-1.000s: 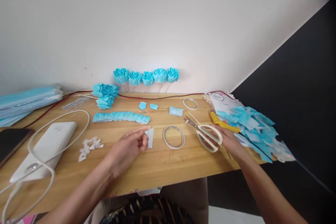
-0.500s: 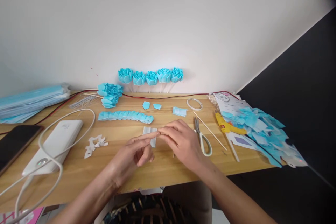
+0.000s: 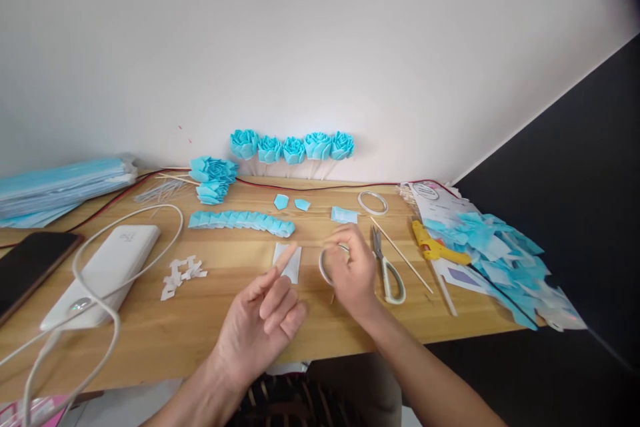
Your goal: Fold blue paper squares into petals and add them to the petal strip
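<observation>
My left hand (image 3: 265, 317) is palm-up over the front of the table, its index finger stretched out across a small white sheet (image 3: 295, 270) and its other fingers loosely curled. I see nothing held in it. Apart from it, to the right, my right hand (image 3: 353, 273) has its fingers bent in and slightly blurred; whatever may be pinched there is hidden. Partly behind those fingers lies a roll of white tape (image 3: 325, 270). Scissors (image 3: 384, 267) with pale handles rest just right of that hand. Beyond the white sheet is a pleated blue strip (image 3: 240, 221).
Several blue fabric flowers (image 3: 294, 149) on sticks lean at the wall. Farther right are a wooden stick (image 3: 403, 255), a yellow glue gun (image 3: 437, 247) and loose blue pieces (image 3: 500, 247). On the left lie white scraps (image 3: 183, 275), a cabled power bank (image 3: 107, 273) and a phone (image 3: 35, 270).
My hands, which met at the fingertips, have come apart. The right hand has curled and moved slightly right, uncovering the tape roll. The left hand has turned more palm-up and nearer me.
</observation>
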Demonstrator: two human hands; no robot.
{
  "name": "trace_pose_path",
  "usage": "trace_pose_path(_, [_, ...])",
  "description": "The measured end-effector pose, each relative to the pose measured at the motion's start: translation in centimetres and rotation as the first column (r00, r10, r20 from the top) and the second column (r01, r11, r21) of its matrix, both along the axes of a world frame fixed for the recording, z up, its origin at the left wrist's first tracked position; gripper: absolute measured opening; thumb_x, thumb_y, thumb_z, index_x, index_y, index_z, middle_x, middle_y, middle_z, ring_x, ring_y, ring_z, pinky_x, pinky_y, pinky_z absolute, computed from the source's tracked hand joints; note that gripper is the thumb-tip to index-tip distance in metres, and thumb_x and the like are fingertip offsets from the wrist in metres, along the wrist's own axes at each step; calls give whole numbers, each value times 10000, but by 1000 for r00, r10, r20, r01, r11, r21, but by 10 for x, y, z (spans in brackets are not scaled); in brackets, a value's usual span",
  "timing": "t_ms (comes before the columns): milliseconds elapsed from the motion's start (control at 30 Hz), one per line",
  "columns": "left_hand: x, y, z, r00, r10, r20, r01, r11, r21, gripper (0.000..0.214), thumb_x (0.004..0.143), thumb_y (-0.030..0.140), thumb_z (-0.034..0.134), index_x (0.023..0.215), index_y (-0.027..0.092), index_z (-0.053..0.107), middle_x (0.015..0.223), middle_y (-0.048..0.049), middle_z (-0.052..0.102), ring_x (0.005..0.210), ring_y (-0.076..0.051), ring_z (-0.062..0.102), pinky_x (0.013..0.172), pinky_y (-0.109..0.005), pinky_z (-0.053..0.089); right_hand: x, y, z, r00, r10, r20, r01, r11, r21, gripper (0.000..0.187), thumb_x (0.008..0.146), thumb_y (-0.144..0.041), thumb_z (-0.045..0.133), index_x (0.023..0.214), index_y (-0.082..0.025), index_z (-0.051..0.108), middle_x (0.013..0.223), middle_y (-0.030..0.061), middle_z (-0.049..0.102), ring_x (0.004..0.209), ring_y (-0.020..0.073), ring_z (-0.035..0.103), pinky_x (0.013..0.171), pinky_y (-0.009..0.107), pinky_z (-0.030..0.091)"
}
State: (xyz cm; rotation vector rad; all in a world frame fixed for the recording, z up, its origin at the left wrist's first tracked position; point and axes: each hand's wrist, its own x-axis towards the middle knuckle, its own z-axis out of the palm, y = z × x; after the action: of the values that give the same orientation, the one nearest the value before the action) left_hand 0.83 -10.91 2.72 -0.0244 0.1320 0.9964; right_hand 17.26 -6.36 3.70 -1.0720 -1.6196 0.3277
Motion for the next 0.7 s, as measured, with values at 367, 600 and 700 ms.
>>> trace_pose_path(367, [-1, -1, -15, 961, 46, -274, -16, 994, 110, 296, 904, 157, 484, 1117, 149, 689, 373, 75, 313, 395, -71, 241, 524, -231, 312, 0, 5, -7, 831, 7, -556, -344, 791, -505, 252, 851, -422, 588, 776, -185, 627, 759, 13, 567, 686, 132, 484, 680, 261, 396])
trace_pose_path(600, [-2, 1, -25, 928, 58, -367, -36, 997, 68, 234, 876, 167, 531, 1030, 134, 705, 376, 75, 351, 392, -66, 275, 545, -233, 339, -2, 4, -12, 801, 49, -596, -413, 767, -492, 287, 861, -455, 563, 795, -183, 625, 769, 26, 584, 731, 149, 519, 687, 270, 427])
trace_pose_path(700, [-1, 2, -29, 918, 63, -391, -47, 998, 49, 208, 865, 173, 555, 1002, 124, 704, 369, 75, 371, 389, -65, 275, 542, -234, 340, -4, 4, -10, 799, 75, -597, -434, 758, -486, 298, 878, -456, 534, 762, -190, 603, 730, 11, 576, 703, 143, 521, 672, 266, 429])
